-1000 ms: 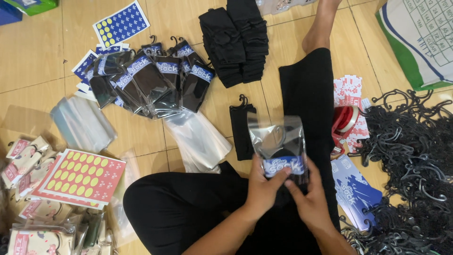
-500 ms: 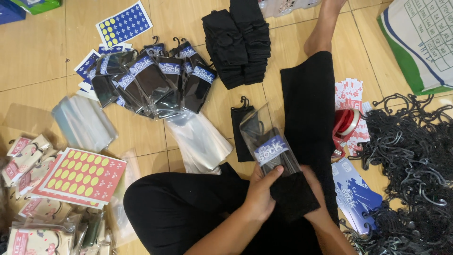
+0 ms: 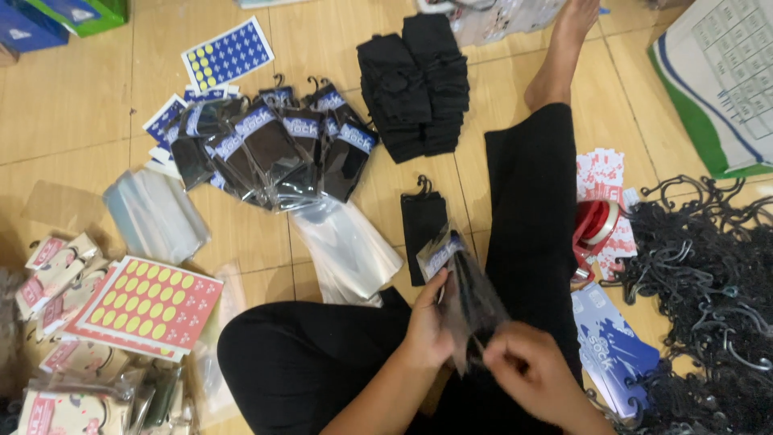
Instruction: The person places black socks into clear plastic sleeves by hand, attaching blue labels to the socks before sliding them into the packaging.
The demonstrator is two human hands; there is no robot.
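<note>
We hold a clear bag with black socks and a blue label (image 3: 455, 278) between our two hands, above our lap. Our left hand (image 3: 428, 322) closes on the bag's left edge, thumb up along the plastic, so the pack stands just to the right of that palm and rises above it, tilted, with its blue label at the upper end. Our right hand (image 3: 525, 369) sits lower and to the right, fingers pinched together on the bag's bottom corner (the exact grip is blurred, so we cannot tell how much plastic it catches). Just beyond the left hand, a loose black sock on a hook (image 3: 422, 229) lies on the wooden floor (image 3: 72, 121), and to its left a stack of empty clear bags (image 3: 346, 250). Further beyond, a fan of finished sock packs (image 3: 270, 149) spreads out, with a pile of folded black socks (image 3: 415, 80) beside it. Right of the right hand lie blue printed cards (image 3: 616, 346), a red tape roll (image 3: 594, 225) and a heap of black plastic hooks (image 3: 708, 282). Far to the left of the left hand rests a red sheet of yellow stickers (image 3: 149, 304).
</note>
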